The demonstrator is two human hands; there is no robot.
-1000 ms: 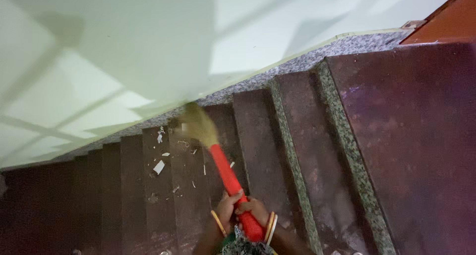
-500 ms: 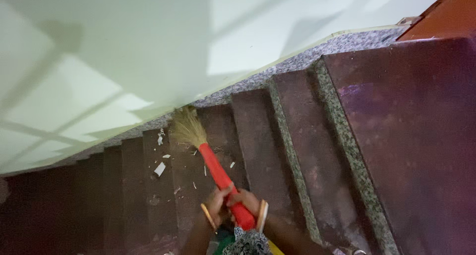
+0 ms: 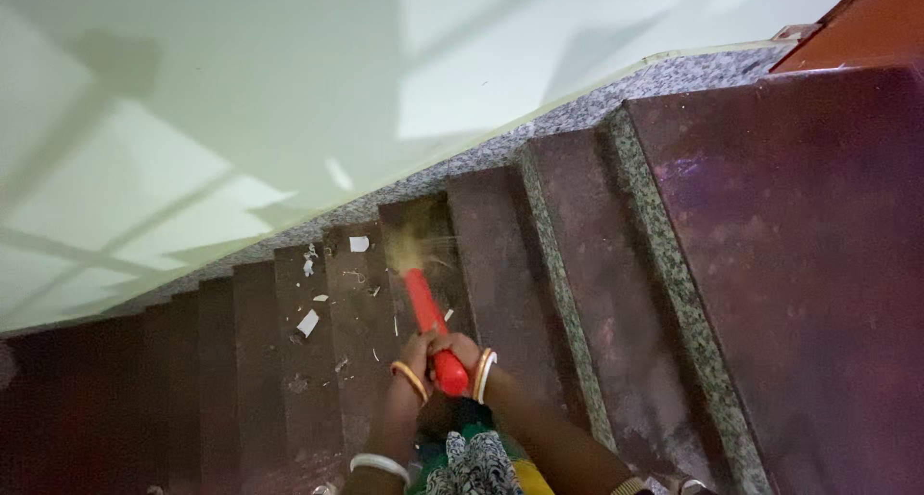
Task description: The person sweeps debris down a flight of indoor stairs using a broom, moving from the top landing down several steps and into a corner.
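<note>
I look down a dark brown stone staircase (image 3: 500, 264). Both my hands grip the red handle of a grass broom (image 3: 423, 307). My left hand (image 3: 416, 351) and my right hand (image 3: 458, 349) sit side by side near the handle's lower end, bangles on both wrists. The broom's straw head (image 3: 414, 245) is blurred with motion against a step close to the wall. White paper scraps (image 3: 308, 323) and small bits of debris (image 3: 358, 244) lie on the steps left of the broom.
A pale green wall (image 3: 241, 91) runs along the stairs, with a speckled grey skirting (image 3: 577, 115) at its foot. Speckled green-grey edging (image 3: 664, 264) marks the step fronts. A wide landing (image 3: 799, 264) is at right, an orange surface (image 3: 866, 28) at top right.
The broom head has swung rightward onto the neighbouring step and is now blurred. My hands have moved up in the view with the handle. A white scrap now lies near the wall.
</note>
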